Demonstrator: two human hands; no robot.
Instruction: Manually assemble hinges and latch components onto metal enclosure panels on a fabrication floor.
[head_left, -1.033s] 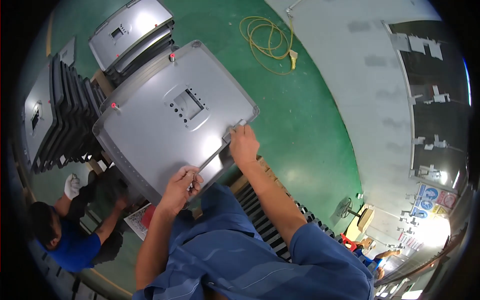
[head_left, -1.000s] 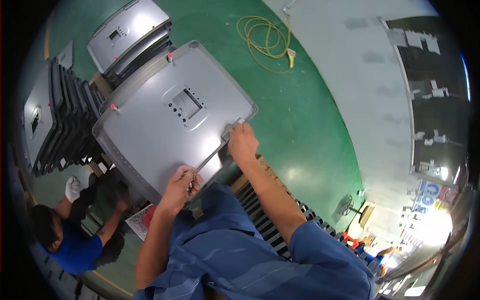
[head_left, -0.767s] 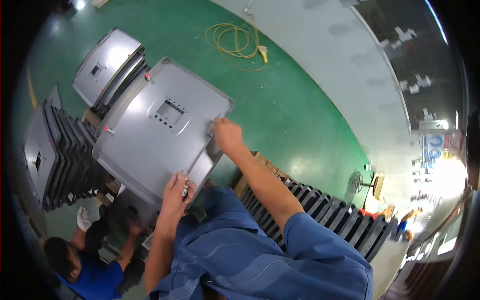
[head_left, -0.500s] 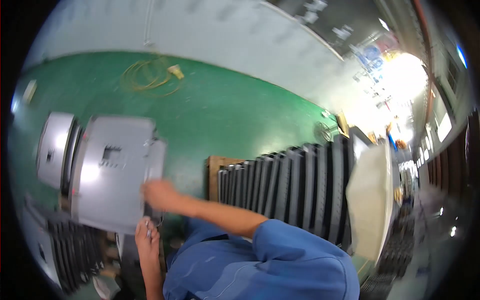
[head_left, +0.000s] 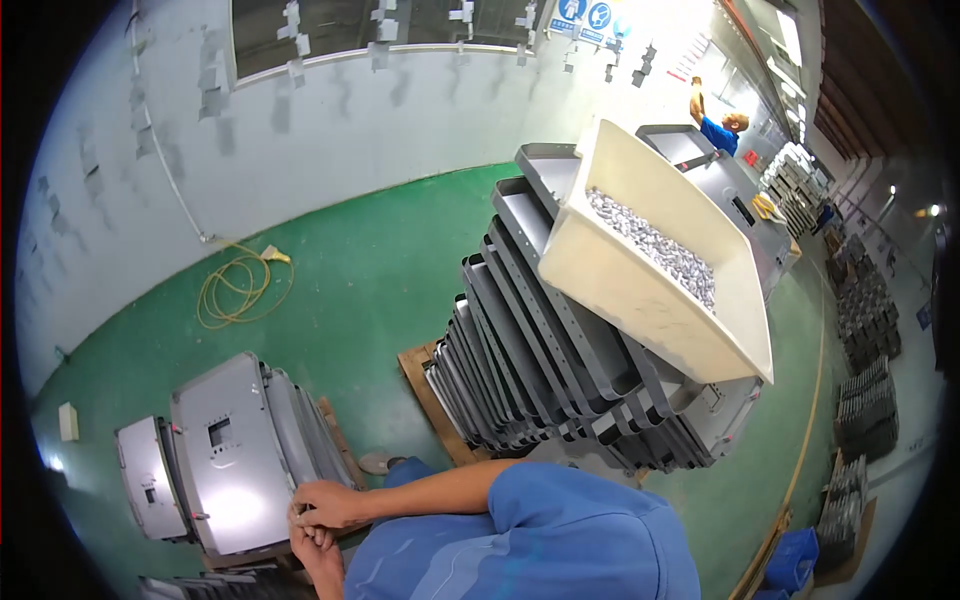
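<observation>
My right hand point(head_left: 330, 503) is closed, its fingertips pressed together just above my left hand point(head_left: 316, 545). The left one is curled below it, and the two hands touch. Whatever lies in the fingers is hidden or too small to make out. Beside both hands is the right edge of a grey sheet-metal panel point(head_left: 235, 455), which has a small square cutout and tops a stack. A cream plastic tub point(head_left: 640, 290), tilted in view and holding many small silvery metal pieces point(head_left: 655, 245), sits to the right on tall stacked grey metal trays point(head_left: 530, 320).
Another panel stack point(head_left: 150, 485) stands at left. A wooden pallet point(head_left: 432, 400) lies under the trays. A yellow coiled cord point(head_left: 240, 290) is on the green floor. A co-worker in blue point(head_left: 722, 130) stands far right. Blue bins point(head_left: 790, 560) are at lower right.
My view has swung right, bringing the tub's contents into sight. My right hand has moved from the panel's edge to meet my left hand, where small metallic bits showed before.
</observation>
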